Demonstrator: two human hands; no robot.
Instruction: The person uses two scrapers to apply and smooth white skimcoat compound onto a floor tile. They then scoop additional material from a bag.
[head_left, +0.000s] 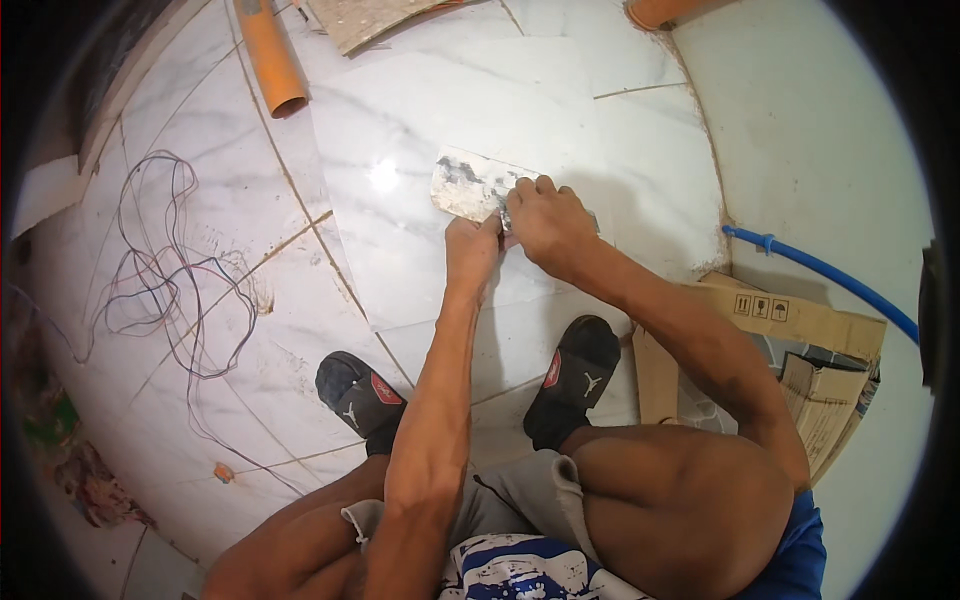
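A flat, whitish rectangular plate (463,178) with dark smudges is held out over the pale marbled floor tiles, in front of my feet. My left hand (472,250) is closed at its near edge, with the thumb pressed up against it. From the right, my right hand (550,222) grips the plate's other end, its fingers bent over the top. That end is mostly hidden under the right hand, and I cannot make out the plate's exact kind.
An orange pipe (272,65) lies at the far left, near a brown board (365,22). Tangled thin wires (190,275) spread over the left floor tiles. On the right, an opened cardboard box (810,312) stands by the wall, below a blue conduit (830,270).
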